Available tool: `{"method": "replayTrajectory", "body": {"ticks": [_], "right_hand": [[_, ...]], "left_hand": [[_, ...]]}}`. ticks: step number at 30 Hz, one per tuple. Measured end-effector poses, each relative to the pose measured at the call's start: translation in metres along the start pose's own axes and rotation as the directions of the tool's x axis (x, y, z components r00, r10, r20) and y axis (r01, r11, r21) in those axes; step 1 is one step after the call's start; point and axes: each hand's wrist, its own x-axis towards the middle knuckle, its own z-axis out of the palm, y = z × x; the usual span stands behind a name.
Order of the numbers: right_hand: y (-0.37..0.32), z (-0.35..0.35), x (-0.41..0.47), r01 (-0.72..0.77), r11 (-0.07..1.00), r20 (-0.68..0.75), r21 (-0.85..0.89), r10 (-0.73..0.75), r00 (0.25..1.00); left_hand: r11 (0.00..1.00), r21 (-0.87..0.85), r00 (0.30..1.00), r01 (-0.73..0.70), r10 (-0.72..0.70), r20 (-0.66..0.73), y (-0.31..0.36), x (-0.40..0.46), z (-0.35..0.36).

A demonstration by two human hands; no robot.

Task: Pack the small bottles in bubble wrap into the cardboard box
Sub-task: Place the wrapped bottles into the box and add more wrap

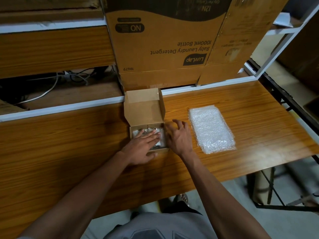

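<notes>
- Left hand [144, 147] flat, fingers straight and together, pressing on the wrapped bottles [151, 133] lying inside the small cardboard box [144, 107].
- Right hand [179, 137] spread and empty beside the box's right wall, gripping nothing.
- Best to press evenly, settling the bundles below the rim before folding the upright lid.
- Apparently two bundles; hard to count under the palm.
- Spare bubble wrap stack [211, 129] well apart on the wooden table [69, 144].
</notes>
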Motion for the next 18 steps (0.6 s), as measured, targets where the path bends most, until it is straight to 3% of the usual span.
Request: {"method": "replayTrajectory", "body": {"ticks": [3, 6, 8, 13, 18], "right_hand": [[0.031, -0.006, -0.005, -0.031, 0.995, -0.138, 0.099, 0.044, 0.989], [0.067, -0.011, -0.011, -0.168, 0.977, -0.163, 0.133, 0.189, 0.968], [0.092, -0.012, -0.015, -0.233, 0.966, -0.144, 0.115, 0.249, 0.958], [0.151, -0.009, -0.020, -0.289, 0.955, -0.105, 0.059, 0.294, 0.950], [0.192, 0.000, -0.014, -0.292, 0.956, -0.075, 0.028, 0.294, 0.953]], "left_hand": [[0.994, -0.094, 0.980, 0.046, -0.063, -0.188, 0.014, 0.010, -0.007], [0.983, -0.172, 0.892, 0.060, -0.130, -0.434, 0.042, 0.030, -0.011], [0.981, -0.190, 0.861, 0.047, -0.136, -0.490, 0.067, 0.048, -0.014], [0.954, -0.300, 0.856, 0.015, -0.168, -0.490, 0.122, 0.112, -0.019], [0.887, -0.447, 0.898, 0.114, -0.284, -0.335, 0.139, 0.184, -0.017]]}}
